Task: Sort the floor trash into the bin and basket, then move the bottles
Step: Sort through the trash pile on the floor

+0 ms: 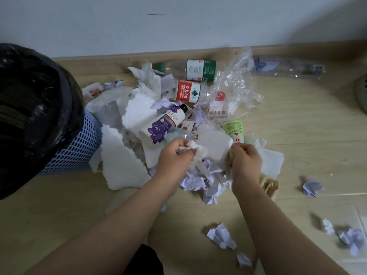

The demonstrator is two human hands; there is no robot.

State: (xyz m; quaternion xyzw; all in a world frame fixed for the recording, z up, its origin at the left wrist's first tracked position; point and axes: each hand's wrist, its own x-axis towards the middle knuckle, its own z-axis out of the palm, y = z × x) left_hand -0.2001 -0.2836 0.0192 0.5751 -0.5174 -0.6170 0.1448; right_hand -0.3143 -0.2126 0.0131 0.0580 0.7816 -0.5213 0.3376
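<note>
Pale wooden floor (297, 124) meets a white wall (178, 26) along a baseboard (99, 62) at the top of the frame. Bare floor lies open at lower left and far right. A blue mesh bin (83, 143) with a black bag (29, 106) closes the left edge.

Four bottles lie in the trash pile near the baseboard: a green-label bottle (200, 70), a red-label bottle (188, 93), a purple-flower bottle (158, 126) and a clear bottle (288, 67). Five paper balls (312, 187) lie apart at lower right.

At the frame centre the left hand (174, 157) grips a white scrap (196, 149), which sticks out past the curled fingers. The right hand (246, 161) is clenched on a yellowish crumpled piece (230, 155) at its left side.
</note>
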